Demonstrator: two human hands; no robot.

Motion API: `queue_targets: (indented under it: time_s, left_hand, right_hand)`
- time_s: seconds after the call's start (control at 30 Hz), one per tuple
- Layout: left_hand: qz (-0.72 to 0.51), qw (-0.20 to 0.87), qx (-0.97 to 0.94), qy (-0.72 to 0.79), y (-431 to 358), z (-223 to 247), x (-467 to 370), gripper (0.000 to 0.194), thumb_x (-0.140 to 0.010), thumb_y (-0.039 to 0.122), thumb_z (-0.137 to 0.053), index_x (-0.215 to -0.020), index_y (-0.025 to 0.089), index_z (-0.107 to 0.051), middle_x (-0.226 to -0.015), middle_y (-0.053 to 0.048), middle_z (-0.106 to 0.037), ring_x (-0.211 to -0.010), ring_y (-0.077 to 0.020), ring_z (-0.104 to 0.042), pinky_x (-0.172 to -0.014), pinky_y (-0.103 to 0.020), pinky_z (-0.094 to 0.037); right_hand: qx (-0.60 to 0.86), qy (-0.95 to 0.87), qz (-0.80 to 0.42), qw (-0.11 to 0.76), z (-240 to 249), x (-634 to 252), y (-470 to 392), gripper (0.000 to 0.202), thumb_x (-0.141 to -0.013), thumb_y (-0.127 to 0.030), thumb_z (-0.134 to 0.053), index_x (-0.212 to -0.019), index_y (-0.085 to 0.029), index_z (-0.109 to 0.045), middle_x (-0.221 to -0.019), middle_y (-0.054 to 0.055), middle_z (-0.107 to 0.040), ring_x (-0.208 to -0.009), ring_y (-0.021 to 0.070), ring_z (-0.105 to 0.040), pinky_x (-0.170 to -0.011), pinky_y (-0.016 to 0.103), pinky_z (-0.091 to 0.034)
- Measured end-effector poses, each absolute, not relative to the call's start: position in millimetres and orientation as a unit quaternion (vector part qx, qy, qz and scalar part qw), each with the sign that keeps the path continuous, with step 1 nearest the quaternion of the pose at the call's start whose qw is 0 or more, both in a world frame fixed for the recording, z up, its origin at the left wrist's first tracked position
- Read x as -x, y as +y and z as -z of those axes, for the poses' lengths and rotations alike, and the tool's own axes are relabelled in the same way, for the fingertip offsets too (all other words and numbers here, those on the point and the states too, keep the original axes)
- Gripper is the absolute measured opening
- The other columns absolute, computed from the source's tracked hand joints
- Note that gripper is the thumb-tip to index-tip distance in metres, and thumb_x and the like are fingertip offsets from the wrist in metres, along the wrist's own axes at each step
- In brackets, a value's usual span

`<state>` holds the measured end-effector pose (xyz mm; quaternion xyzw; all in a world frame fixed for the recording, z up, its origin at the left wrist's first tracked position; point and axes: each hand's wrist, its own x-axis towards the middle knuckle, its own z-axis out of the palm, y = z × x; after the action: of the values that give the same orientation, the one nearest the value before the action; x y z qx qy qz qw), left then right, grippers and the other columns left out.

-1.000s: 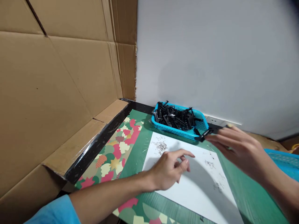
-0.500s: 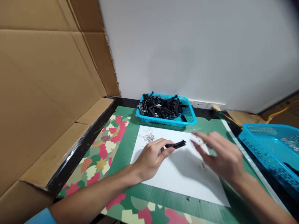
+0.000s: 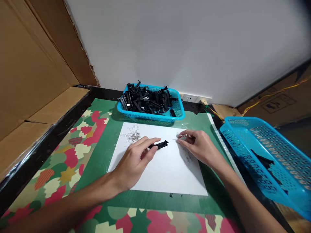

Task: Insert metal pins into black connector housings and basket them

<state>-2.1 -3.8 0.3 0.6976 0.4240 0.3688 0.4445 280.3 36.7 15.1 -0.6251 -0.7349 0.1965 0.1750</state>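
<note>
Pinched between the thumb and fingers of my left hand [image 3: 136, 158] is a narrow black plastic part [image 3: 160, 145], held over a white sheet of paper [image 3: 167, 178]. Its notched end points right. My right hand [image 3: 198, 144] is closed, fingertips together, on a thin silvery stick-like piece [image 3: 182, 136] whose tip points left, apart from the black part. What kind of piece it is cannot be made out. A tangle of tiny wire bits [image 3: 133, 136] lies on the paper's upper left. More small wire bits [image 3: 187, 157] lie below my right hand, partly in shadow.
Behind the paper stands a blue basket [image 3: 150, 116] heaped with black plastic parts. Another blue basket [image 3: 243, 158] at the right holds a few black pieces [image 3: 263, 159]. Cardboard [image 3: 58, 103] walls the left side. A power socket [image 3: 190, 98] with a plugged-in cable sits behind.
My right hand, blurred and with fingers apart before, has come down to the paper and closed on the thin silvery piece. My left hand keeps the black part. The camera view has shifted.
</note>
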Motion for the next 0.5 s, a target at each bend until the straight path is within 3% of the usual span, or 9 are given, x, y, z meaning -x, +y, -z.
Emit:
queue_targets:
  time_s: [0.17,0.33,0.5]
  left_hand:
    - [-0.377,0.466,-0.692,0.403,-3,3,1,0.026,-0.106,0.032,-0.065,-0.123,0.025,-0.082,-0.104,-0.006,-0.074,-0.094,-0.0183,-0.068,-0.081,-0.031,-0.049]
    - [-0.393,0.481,-0.669,0.407,-3,4,0,0.019,-0.101,0.027,-0.073,-0.114,0.023,-0.086,-0.102,-0.005,-0.079,-0.090,-0.0177,-0.071,-0.079,-0.031,-0.051]
    - [-0.395,0.484,-0.653,0.428,-3,2,0,0.017,-0.097,0.030,-0.078,-0.109,0.022,-0.088,-0.093,-0.006,-0.081,-0.078,-0.0174,-0.067,-0.070,-0.030,-0.049]
  right_hand:
    - [0.621,-0.738,-0.204,0.165,-12,-276,36,0.027,-0.097,-0.042,-0.067,-0.101,-0.020,-0.081,-0.074,0.005,-0.071,-0.063,0.0193,-0.059,-0.061,0.032,-0.041]
    - [0.603,-0.755,-0.203,0.158,-15,-286,37,0.028,-0.099,-0.044,-0.065,-0.106,-0.021,-0.078,-0.062,-0.001,-0.060,-0.055,0.0166,-0.050,-0.055,0.030,-0.035]
    - [0.610,-0.753,-0.190,0.156,-16,-285,35,0.032,-0.099,-0.047,-0.064,-0.107,-0.019,-0.078,-0.064,0.000,-0.061,-0.055,0.0167,-0.051,-0.053,0.030,-0.034]
